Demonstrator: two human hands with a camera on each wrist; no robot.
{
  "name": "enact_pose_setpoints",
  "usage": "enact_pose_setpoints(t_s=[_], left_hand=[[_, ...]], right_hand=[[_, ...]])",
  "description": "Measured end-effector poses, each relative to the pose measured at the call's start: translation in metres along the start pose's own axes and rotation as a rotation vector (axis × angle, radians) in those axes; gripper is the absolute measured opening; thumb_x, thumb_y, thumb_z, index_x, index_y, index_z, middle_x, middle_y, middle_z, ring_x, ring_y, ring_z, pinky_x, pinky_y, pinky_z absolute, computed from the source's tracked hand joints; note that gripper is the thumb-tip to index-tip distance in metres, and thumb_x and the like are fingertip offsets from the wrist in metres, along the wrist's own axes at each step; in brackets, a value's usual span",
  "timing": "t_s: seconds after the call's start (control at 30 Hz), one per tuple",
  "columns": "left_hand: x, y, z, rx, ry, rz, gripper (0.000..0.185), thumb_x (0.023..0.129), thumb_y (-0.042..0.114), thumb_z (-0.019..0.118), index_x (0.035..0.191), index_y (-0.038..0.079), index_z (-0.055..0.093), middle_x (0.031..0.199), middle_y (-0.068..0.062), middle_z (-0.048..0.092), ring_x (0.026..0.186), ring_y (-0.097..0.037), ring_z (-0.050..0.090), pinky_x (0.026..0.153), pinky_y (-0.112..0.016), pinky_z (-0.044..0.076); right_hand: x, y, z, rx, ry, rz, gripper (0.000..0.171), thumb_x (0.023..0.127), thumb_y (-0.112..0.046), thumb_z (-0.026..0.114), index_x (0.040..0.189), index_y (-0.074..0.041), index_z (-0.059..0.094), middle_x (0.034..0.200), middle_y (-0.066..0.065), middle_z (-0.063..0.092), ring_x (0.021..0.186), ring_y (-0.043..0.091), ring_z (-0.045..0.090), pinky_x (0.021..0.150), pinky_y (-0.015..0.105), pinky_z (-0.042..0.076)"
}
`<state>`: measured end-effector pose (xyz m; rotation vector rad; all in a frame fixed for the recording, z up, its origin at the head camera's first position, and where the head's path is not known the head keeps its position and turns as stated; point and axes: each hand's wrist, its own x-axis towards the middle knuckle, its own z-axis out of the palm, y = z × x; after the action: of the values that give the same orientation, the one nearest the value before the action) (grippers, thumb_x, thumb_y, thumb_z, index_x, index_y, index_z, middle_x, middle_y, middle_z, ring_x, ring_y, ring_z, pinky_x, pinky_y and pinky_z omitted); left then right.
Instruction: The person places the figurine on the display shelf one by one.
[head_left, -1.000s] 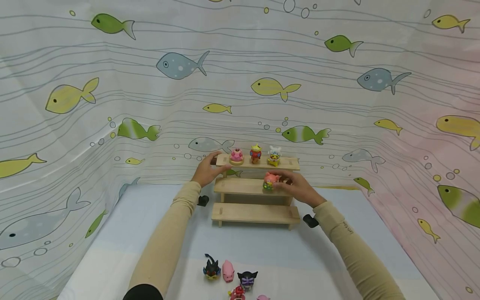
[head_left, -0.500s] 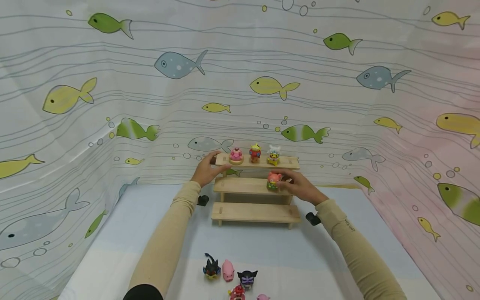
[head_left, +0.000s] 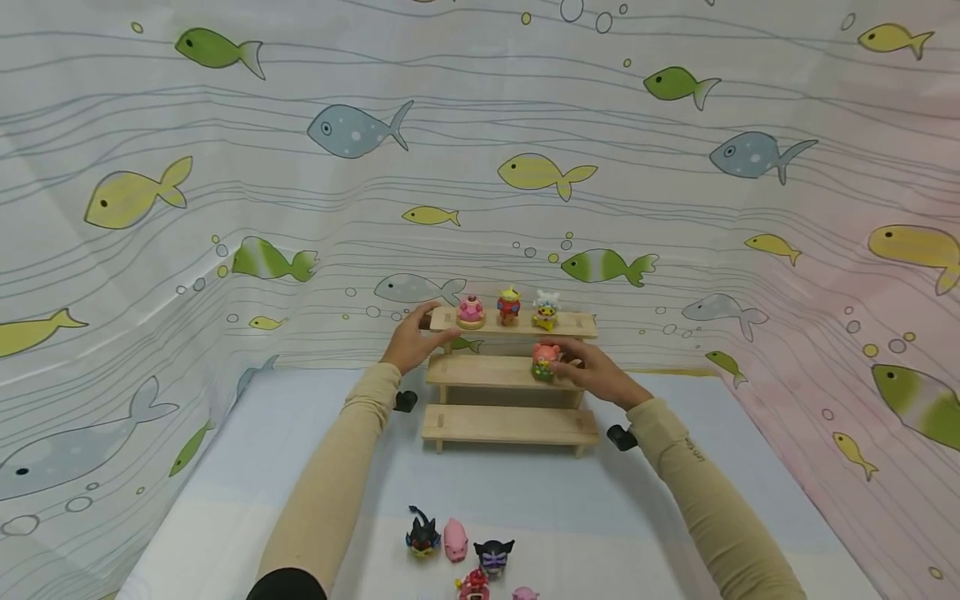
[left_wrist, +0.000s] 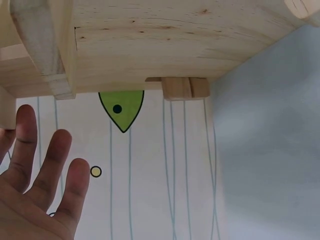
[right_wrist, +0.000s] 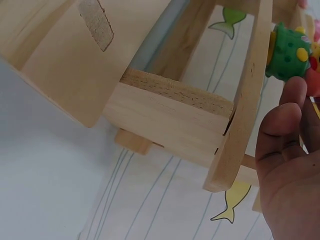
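- Fingers of the right hand [head_left: 596, 377] curl round a small pink figure with a green base [head_left: 544, 362], pinching it from its right side while it stands on the middle step of the wooden three-step stand [head_left: 510, 425].
- Upright in the grip, the figure has its long axis vertical and its green base down; which way it faces is too small to tell.
- Seen from the right wrist, the green base [right_wrist: 287, 54] sits just past the fingertips [right_wrist: 295, 95], at the step's edge.
- Just above the grip, on the top step, stand three more figures: pink [head_left: 471, 312], red-and-yellow [head_left: 509, 307] and white-and-yellow [head_left: 546, 312].
- Across the stand from the grip, the left hand [head_left: 411, 340] rests on the top step's left end, thumb on top and fingers straight, holding nothing.
- Well below the grip, near the person, other small figures [head_left: 456, 542] are clustered on the pale blue table [head_left: 660, 517].
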<state>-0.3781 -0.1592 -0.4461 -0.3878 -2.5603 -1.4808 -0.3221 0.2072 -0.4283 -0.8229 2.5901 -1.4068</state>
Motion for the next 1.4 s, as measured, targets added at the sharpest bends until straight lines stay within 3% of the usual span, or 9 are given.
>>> enact_pose_setpoints(t_s=[0.33, 0.63, 0.73, 0.87, 1.0, 1.1, 1.4], left_hand=[[0.000, 0.001, 0.000, 0.007, 0.000, -0.006, 0.084, 0.085, 0.050, 0.080, 0.154, 0.019, 0.042, 0.124, -0.010, 0.061, 0.115, -0.025, 0.057, 0.097, -0.047, 0.048], [-0.001, 0.002, 0.000, -0.002, -0.004, -0.013, 0.084, 0.086, 0.050, 0.080, 0.154, 0.020, 0.042, 0.122, -0.010, 0.061, 0.114, -0.026, 0.057, 0.097, -0.048, 0.048], [-0.001, 0.003, -0.001, 0.004, -0.005, -0.010, 0.084, 0.087, 0.049, 0.079, 0.155, 0.018, 0.041, 0.122, -0.011, 0.061, 0.114, -0.027, 0.057, 0.097, -0.048, 0.049], [-0.001, 0.003, 0.000, -0.001, -0.006, -0.015, 0.084, 0.086, 0.050, 0.079, 0.154, 0.018, 0.042, 0.122, -0.011, 0.062, 0.114, -0.026, 0.058, 0.098, -0.048, 0.048], [-0.002, 0.003, 0.001, -0.002, -0.010, -0.012, 0.084, 0.086, 0.049, 0.079, 0.154, 0.017, 0.041, 0.122, -0.012, 0.062, 0.113, -0.026, 0.058, 0.098, -0.048, 0.048], [-0.002, 0.005, 0.001, -0.003, -0.011, -0.012, 0.084, 0.087, 0.048, 0.079, 0.155, 0.017, 0.041, 0.123, -0.013, 0.061, 0.114, -0.027, 0.057, 0.098, -0.048, 0.048], [0.001, 0.002, 0.000, -0.076, -0.016, -0.026, 0.085, 0.086, 0.044, 0.081, 0.155, 0.016, 0.041, 0.125, -0.012, 0.060, 0.116, -0.028, 0.056, 0.100, -0.048, 0.047]], right_hand=[[-0.003, 0.002, -0.002, -0.008, 0.014, -0.003, 0.050, 0.102, -0.030, 0.065, 0.149, -0.019, 0.053, 0.139, 0.007, 0.057, 0.109, 0.026, 0.059, 0.083, 0.039, 0.050], [-0.012, 0.005, -0.007, -0.002, 0.047, -0.002, 0.047, 0.102, -0.032, 0.064, 0.147, -0.025, 0.054, 0.140, 0.003, 0.057, 0.113, 0.028, 0.059, 0.080, 0.044, 0.055], [-0.017, 0.004, -0.010, 0.011, 0.072, -0.017, 0.043, 0.103, -0.030, 0.064, 0.145, -0.028, 0.056, 0.142, 0.001, 0.056, 0.113, 0.029, 0.058, 0.084, 0.048, 0.053], [-0.026, 0.004, -0.014, 0.003, 0.116, -0.058, 0.041, 0.104, -0.026, 0.062, 0.144, -0.026, 0.057, 0.144, 0.004, 0.056, 0.111, 0.027, 0.060, 0.088, 0.046, 0.052], [-0.038, 0.002, -0.013, -0.031, 0.188, -0.082, 0.042, 0.103, -0.020, 0.063, 0.145, -0.018, 0.056, 0.142, 0.010, 0.057, 0.107, 0.022, 0.060, 0.082, 0.033, 0.053], [-0.051, -0.002, -0.008, -0.023, 0.229, -0.085, 0.045, 0.102, -0.015, 0.064, 0.146, -0.015, 0.055, 0.141, 0.010, 0.058, 0.102, 0.024, 0.059, 0.078, 0.031, 0.053], [-0.080, -0.020, 0.017, 0.018, 0.167, -0.173, 0.049, 0.098, -0.011, 0.070, 0.144, -0.014, 0.055, 0.137, 0.007, 0.061, 0.093, 0.018, 0.058, 0.075, 0.029, 0.050]])
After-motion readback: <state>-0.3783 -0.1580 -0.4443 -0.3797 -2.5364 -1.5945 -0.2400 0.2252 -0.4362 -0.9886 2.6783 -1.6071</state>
